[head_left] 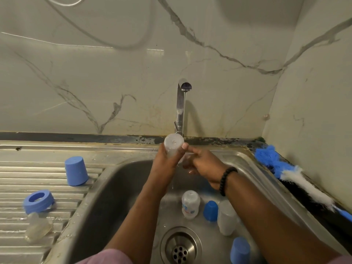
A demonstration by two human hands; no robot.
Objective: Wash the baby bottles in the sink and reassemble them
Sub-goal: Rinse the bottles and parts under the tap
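Left hand (167,159) around upturned bottle (173,145)

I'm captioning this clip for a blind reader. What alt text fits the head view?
A person's left hand holds a clear baby bottle base-up over a steel sink below the tap, the right hand beside it. More bottles and blue caps lie in the basin; a blue cap, ring and teat rest on the drainboard.
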